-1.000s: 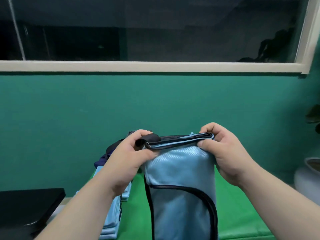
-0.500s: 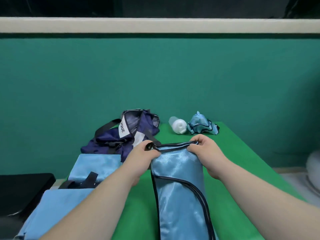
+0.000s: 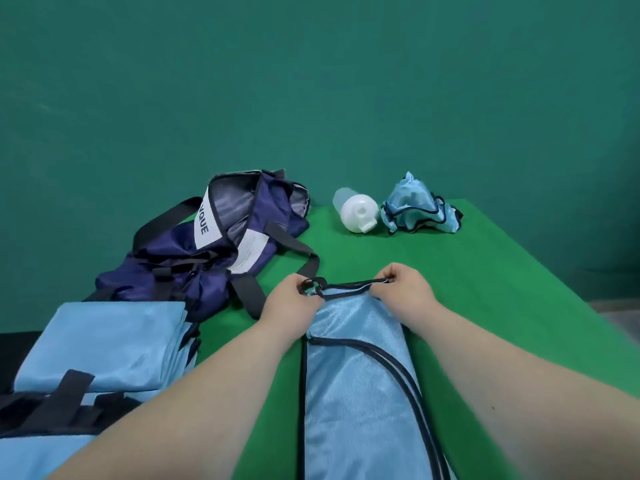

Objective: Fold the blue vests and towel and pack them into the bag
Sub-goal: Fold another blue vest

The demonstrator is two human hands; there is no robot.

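A folded stack (image 3: 104,344) lay ready beside the seemingly unpacked bag (image 3: 221,251), while the left hand (image 3: 291,301) and right hand (image 3: 403,289) pinched a half-folded vest (image 3: 356,375) and a crumpled vest (image 3: 415,213) waited.

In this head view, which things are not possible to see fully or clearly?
Head view only.
The bag: its rim hides the start of the printed word; the inside is too shaded to show contents.
The held vest: the bottom edge cuts off its lower end.
The folded stack: the left and bottom edges cut it, so the number of pieces is unclear.
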